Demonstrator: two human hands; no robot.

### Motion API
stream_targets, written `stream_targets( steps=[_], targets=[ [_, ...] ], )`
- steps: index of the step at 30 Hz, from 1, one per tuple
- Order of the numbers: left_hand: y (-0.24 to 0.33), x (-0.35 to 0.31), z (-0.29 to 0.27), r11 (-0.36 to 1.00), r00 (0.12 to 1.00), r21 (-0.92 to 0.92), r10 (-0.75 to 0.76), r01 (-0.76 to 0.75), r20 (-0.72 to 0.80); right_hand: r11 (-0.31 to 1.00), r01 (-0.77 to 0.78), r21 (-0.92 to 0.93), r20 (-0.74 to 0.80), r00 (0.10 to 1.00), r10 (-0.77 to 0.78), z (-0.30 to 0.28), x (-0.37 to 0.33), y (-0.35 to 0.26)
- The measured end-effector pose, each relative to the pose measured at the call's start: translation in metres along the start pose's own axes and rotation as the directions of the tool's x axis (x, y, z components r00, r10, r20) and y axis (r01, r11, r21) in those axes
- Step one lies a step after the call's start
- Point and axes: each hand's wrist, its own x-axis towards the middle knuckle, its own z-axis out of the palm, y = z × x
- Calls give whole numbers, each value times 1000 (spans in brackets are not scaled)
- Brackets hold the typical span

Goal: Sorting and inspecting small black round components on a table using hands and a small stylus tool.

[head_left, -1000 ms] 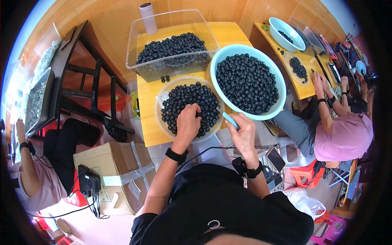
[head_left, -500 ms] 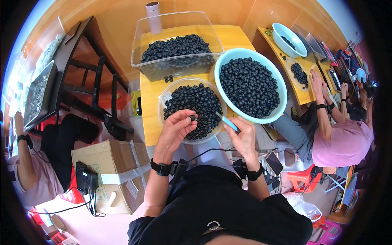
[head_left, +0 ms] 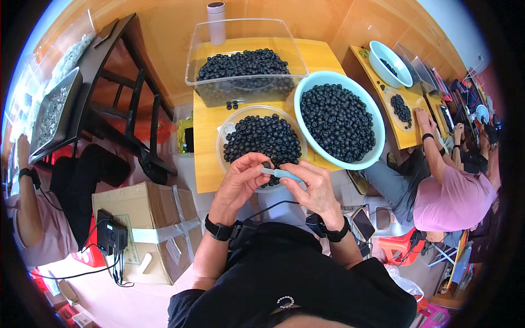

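Note:
My left hand [head_left: 239, 179] pinches a single small black bead [head_left: 266, 164] between thumb and fingertips. My right hand [head_left: 317, 190] is closed around the light-blue handle of a small knife [head_left: 286, 174], whose short grey blade reaches across to the bead. Whether the blade touches it I cannot tell. Both hands are above the near edge of a shallow round clear tray [head_left: 221, 147], which holds a pile of black beads [head_left: 261, 136]. To its right, a light-blue basin [head_left: 381, 136] is filled with more of them. Behind the tray, a clear plastic bin [head_left: 216, 97] holds another heap.
Several loose beads [head_left: 232, 105] lie on the yellow table [head_left: 205, 169] by the bin. A pink flask [head_left: 217, 30] stands behind it. A taped cardboard box [head_left: 147, 218] is at lower left. On the right, a person in pink [head_left: 451, 199] sits at another table; someone else sits far left.
My right hand has moved left and brought the knife blade to the bead in my left hand. The view has shifted slightly.

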Motion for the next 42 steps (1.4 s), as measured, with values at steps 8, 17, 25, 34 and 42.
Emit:
stream_targets(
  steps=[8,17,25,34,42],
  targets=[
    [-1,-1,1,998,1000,-54,-20,21,24,999,14,-29,-7,1000,-14,1,1,-1],
    [-1,-1,0,997,999,-70,-43,44,5,999,3,-47,-30,1000,-4,4,-2,2],
    [-3,-2,-3,993,998,-107,-53,51,-17,999,23,-41,-33,999,-24,4,0,4],
    [4,-3,-8,993,994,-78,-98,93,-52,996,38,-86,-85,995,-45,12,2,18],
    [8,-17,-5,984,995,-151,-96,94,-8,995,-95,-12,-115,989,93,0,3,25]
  ],
)
